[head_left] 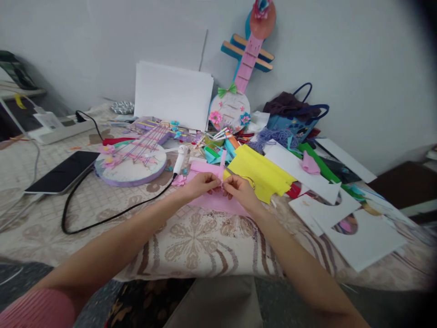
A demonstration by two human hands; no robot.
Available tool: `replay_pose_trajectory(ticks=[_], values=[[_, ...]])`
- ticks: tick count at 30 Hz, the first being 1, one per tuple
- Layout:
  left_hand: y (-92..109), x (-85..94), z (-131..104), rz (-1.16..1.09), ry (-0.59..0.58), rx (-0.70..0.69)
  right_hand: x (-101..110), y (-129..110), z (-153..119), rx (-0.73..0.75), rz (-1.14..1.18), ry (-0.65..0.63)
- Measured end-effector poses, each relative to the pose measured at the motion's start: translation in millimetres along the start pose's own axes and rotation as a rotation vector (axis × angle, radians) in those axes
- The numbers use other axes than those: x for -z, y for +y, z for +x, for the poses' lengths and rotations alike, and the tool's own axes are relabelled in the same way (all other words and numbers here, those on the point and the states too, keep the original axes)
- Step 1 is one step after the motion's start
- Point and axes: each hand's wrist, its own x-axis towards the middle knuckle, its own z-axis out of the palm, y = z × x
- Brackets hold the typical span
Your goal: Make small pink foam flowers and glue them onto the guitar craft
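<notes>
My left hand (205,183) and my right hand (238,187) meet at the middle of the table, fingertips pinched close together. Between them is a narrow pink crepe paper strip (223,161), its free end standing up above the fingers. Its lower part is hidden by my fingertips. Under the hands lies a pink crepe paper sheet (218,205), with a rolled pink part (205,167) just behind. Yellow crepe paper (261,171) spreads to the right of my right hand, a scissor handle (252,182) showing on it. A pink paper flower (179,180) rests left of my left hand.
To the left are a white glue gun (179,159) with a black cord, a round purple-edged paper instrument (131,164) and a tablet (64,172). Cut white boards (367,239) lie right. Behind stand white sheets (172,95), a decorated instrument (230,109) and a blue bag (290,125).
</notes>
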Motion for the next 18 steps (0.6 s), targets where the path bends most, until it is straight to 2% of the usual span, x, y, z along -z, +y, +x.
replay_pose_trajectory(ticks=[3,5,6,8,9,13,18], values=[[2,-0.2,0,-0.035,0.008,0.017,3,-2,1,0.013,-0.067,-0.051],[4,-0.5,-1,-0.055,0.014,0.032,13,-2,3,0.034,-0.184,-0.037],[5,-0.7,-2,-0.064,0.02,0.042,20,-1,4,0.049,-0.282,0.01],[6,-1.0,-2,-0.08,0.022,0.063,36,2,8,0.094,-0.576,0.193],[6,-1.2,-3,-0.089,0.018,0.071,44,5,10,0.089,-0.723,0.232],[3,-1.0,-2,-0.123,-0.012,0.072,61,15,14,0.008,-1.0,0.138],[1,0.2,-1,-0.166,-0.032,0.062,62,19,14,-0.018,-1.035,0.131]])
